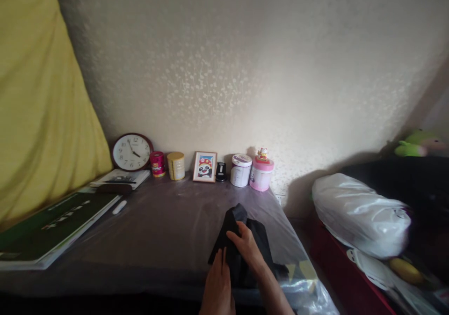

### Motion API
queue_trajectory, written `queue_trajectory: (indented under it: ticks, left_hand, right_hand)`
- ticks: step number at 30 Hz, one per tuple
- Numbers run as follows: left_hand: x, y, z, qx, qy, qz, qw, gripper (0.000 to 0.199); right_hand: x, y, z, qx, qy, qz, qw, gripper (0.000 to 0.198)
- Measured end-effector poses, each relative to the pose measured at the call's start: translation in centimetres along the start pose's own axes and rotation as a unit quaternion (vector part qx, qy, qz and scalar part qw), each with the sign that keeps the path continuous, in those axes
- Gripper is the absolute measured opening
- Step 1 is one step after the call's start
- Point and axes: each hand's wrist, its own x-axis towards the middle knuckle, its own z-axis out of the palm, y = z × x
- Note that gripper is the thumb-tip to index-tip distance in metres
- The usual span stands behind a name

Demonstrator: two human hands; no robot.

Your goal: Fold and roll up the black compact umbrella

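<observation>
A piece of black cloth [259, 240], folded and creased, lies on the front right part of the table; whether it is a garment or a bag I cannot tell. My right hand [247, 245] grips its upper middle, thumb and forefinger bent over a fold, the other fingers hidden. Edge-on beside it, my left hand [217, 280] rests against the cloth's lower left side with fingers stretched out straight. The cloth's top end stands up a little beyond my right hand.
A plastic-covered table [168, 230] bears a clock [132, 152], several tins and tubs, and a framed panda picture [205, 167] along the wall. At left lie a large green book [59, 226] and a white oblong object [119, 207]. A white plastic bag [361, 212] sits beyond the right edge.
</observation>
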Motion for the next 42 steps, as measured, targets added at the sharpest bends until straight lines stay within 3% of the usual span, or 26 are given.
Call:
queue_trajectory:
  ticks: [3, 7, 12, 17, 21, 25, 35, 39, 42]
  left_hand:
    - [-0.1, -1.2, 1.7, -0.025, 0.042, 0.043, 0.998, 0.083]
    - [-0.1, -2.7, 1.9, -0.035, 0.032, 0.064, 0.997, 0.077]
    - [-0.6, -4.3, 0.4, -0.022, 0.084, 0.125, 0.988, 0.064]
    - [-0.9, -3.8, -2.3, 0.020, 0.195, 0.108, 0.975, 0.050]
    - [-0.1, -1.7, -3.4, 0.027, 0.180, 0.130, 0.975, 0.056]
    - [0.4, -0.1, -2.7, 0.030, 0.184, 0.089, 0.978, 0.066]
    - [0.2, -0.7, -0.2, 0.012, 0.123, 0.056, 0.991, 0.079]
    - [0.3, -1.1, 0.7, 0.018, 0.134, 0.098, 0.986, 0.080]
    - [0.4, -1.3, 1.0, -0.004, 0.109, 0.093, 0.990, 0.081]
  right_hand:
    - [0.3, 0.3, 0.8, -0.050, -0.041, 0.010, 0.998, 0.029]
    - [0.4, 0.3, 1.1, -0.121, -0.075, 0.031, 0.989, 0.043]
    - [-0.1, -1.1, 1.1, -0.174, -0.126, 0.014, 0.977, 0.031]
    - [-0.5, -2.1, 0.9, -0.158, -0.180, -0.032, 0.970, 0.033]
    - [-0.4, -1.7, 0.9, -0.184, -0.190, -0.059, 0.963, 0.033]
    - [-0.7, -1.3, 0.9, -0.194, -0.190, -0.081, 0.959, 0.031]
    - [-1.3, 0.3, -0.3, -0.225, -0.127, -0.250, 0.933, 0.027]
    - [0.1, 1.5, -0.4, -0.241, -0.133, -0.235, 0.932, 0.027]
    - [1.7, 1.7, -0.3, -0.255, -0.139, -0.212, 0.933, 0.031]
